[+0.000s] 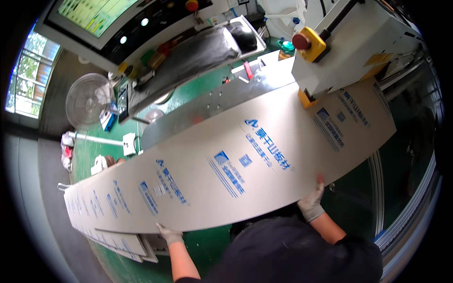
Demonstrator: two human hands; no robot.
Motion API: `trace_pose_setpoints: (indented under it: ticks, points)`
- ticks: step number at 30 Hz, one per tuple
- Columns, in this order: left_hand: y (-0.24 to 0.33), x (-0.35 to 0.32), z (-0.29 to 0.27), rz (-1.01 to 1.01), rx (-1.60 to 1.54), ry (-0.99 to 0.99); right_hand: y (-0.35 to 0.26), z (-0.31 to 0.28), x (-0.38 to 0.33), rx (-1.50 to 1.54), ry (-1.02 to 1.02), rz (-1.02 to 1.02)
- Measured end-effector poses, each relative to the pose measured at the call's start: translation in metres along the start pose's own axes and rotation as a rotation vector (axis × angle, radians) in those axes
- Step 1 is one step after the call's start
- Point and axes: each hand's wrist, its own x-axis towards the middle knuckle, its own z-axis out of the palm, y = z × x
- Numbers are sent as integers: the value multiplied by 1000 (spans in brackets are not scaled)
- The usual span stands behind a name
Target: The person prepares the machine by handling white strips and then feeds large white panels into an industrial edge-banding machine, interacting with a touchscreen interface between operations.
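Observation:
A long pale board (203, 141) with blue printing stretches across the view from the lower left to the upper right. My left hand (170, 234), in a light glove, is closed on its near edge, left of my body. Farther right, my right hand (311, 203) grips the same edge; it is gloved too, and a bare reddish fingertip lies on the board's face. The fingers beneath the board are hidden. At its far right end, the board lies below a white machine head (349, 52) with a yellow block at its lower corner.
A yellow box with a red stop button (309, 43) sits on the machine. Behind the board are a metal table (188, 123), a dark-covered bench (188, 60) and a screen (96, 16). A fan (88, 100) stands at left. More boards (127, 243) are stacked at lower left; metal rails (410, 212) run at right.

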Motion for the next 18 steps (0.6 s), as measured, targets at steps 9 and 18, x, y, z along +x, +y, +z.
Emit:
trace_pose_setpoints:
  ticks: [9,18]
  points:
    - [1,-19,44,-245,-206,-65,5,42,-11,-30,28,-217]
    - [13,-21,-6,-308,-82,-122,-1,-26,2,-358,-144,-395]
